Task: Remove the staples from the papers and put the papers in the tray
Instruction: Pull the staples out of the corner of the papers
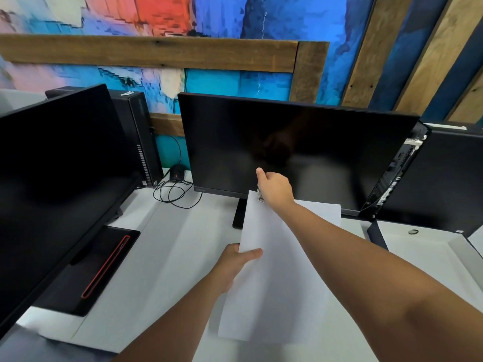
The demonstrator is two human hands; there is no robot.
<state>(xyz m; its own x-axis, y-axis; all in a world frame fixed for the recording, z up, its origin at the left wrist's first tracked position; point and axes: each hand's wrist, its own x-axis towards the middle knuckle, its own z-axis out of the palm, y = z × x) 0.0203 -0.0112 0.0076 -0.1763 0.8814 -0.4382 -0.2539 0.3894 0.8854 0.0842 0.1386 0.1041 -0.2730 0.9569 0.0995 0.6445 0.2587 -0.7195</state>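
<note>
1. The left hand is pinching the papers at their left edge, thumb on top and fingers underneath. The sheaf is hanging tilted above the tabletop, in front of the monitor.
2. The right hand is gripping a small metal tool, apparently a staple remover, with its fingers curled round it at the sheaf's top left corner. The staple itself is too small to see.
3. Judgement: the staple is being pulled. A slow pull straight off the sheet face is looking safest; a sideways yank is risking a torn corner.
4. The left grip is sitting far from that corner, so shifting it closer should be giving firmer counter-tension.
5. A loose sheet is lying on the tabletop just behind.
</note>
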